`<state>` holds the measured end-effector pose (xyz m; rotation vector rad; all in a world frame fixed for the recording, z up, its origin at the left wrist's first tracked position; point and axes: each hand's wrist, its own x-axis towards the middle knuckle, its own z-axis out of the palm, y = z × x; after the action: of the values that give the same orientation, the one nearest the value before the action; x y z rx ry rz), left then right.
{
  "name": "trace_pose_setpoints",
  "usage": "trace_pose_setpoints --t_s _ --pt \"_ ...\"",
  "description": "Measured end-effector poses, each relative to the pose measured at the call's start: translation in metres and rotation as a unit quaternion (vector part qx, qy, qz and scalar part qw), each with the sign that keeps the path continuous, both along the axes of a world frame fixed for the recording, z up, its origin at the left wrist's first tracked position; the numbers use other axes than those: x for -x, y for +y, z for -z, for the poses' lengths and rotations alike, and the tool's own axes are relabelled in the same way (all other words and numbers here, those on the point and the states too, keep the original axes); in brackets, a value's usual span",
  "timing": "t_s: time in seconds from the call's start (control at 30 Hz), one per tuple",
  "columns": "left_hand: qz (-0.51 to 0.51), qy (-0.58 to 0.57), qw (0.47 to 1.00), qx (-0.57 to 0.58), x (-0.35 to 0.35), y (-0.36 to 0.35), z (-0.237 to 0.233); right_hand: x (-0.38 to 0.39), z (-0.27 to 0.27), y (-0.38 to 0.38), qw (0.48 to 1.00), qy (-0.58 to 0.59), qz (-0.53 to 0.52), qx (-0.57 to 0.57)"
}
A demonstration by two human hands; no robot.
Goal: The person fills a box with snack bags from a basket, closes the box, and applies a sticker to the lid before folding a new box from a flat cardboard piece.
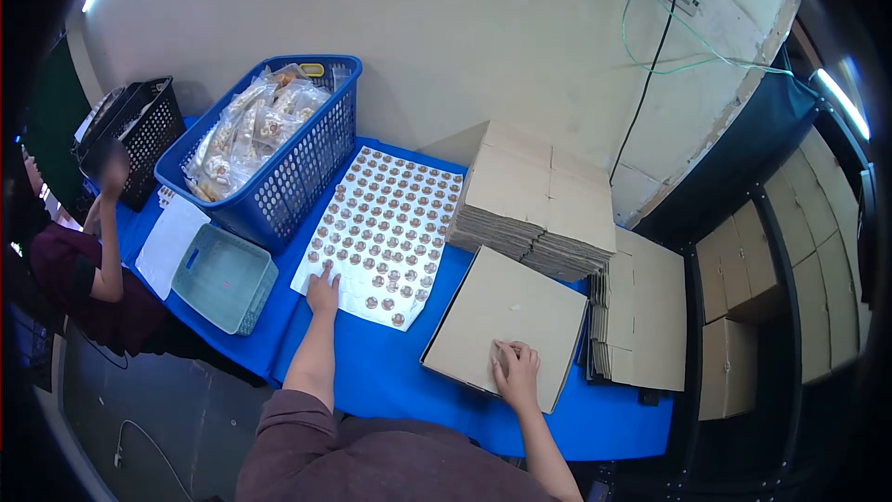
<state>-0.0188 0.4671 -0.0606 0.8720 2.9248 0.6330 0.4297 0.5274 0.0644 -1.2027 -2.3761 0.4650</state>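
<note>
A white sheet (358, 302) with rows of round brown stickers lies on the blue-covered table, several stickers gone from its lower part. My left hand (323, 295) rests on the sheet's lower left corner, its fingers stretched toward a sticker. On the right, a closed flat cardboard box (483, 307) lies at an angle, with a small pale mark on its top. My right hand (518, 374) touches the top of this box near its front edge, fingers apart and slightly bent. Whether a sticker lies under those fingertips is too small to tell.
A blue basket (307, 153) full of clear packets stands behind the sheet, left. A green-grey tray (209, 302) and black basket (153, 135) sit farther left, near another person (84, 270). Stacked flat cardboard (520, 186) stands behind the box; more cardboard (650, 307) lies right.
</note>
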Motion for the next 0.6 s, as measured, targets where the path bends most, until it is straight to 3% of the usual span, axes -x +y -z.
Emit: trace_pose_setpoints --t_s 0.13,0.27,0.6 --pt "0.068 0.059 0.992 -0.089 -0.023 -0.021 0.009 0.001 0.001 0.000 1.000 0.005 0.005 -0.003" --pt "0.064 0.102 0.980 -0.160 -0.035 -0.022 -0.001 0.000 0.001 -0.002 1.000 0.006 0.005 -0.004" --pt "0.076 0.176 0.969 -0.157 -0.031 -0.017 0.014 0.002 -0.002 -0.002 1.000 -0.001 0.007 -0.022"
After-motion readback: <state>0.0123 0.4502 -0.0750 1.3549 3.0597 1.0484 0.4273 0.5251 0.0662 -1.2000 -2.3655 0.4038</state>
